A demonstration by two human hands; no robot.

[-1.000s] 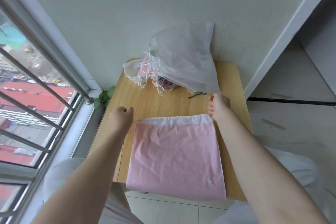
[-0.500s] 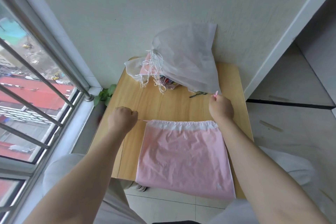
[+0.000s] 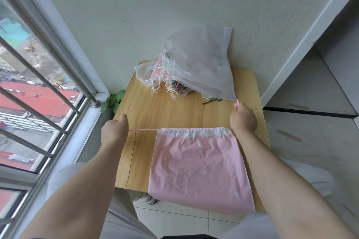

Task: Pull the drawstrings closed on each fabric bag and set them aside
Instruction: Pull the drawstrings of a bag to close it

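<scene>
White plaster wall ahead, barred window on my left, and below me a small light wooden table tucked into the corner. Flat on it, on the near right part, lies the pale pink fabric drawstring bag, its bottom edge hanging just over the near edge of the table. The white channel along its top is gathered and puckered. My left hand is curled into a fist left of the bag, pinching the thin pink drawstring, which runs taut from the fist to the bag's top left corner. My right hand is fisted too, at the top right corner, with a pink cord end poking out above the knuckles. At the far side, against the wall, a heap of white translucent fabric bags sits with white cords dangling. A green leafy plant peeks up beside the table's left edge.
</scene>
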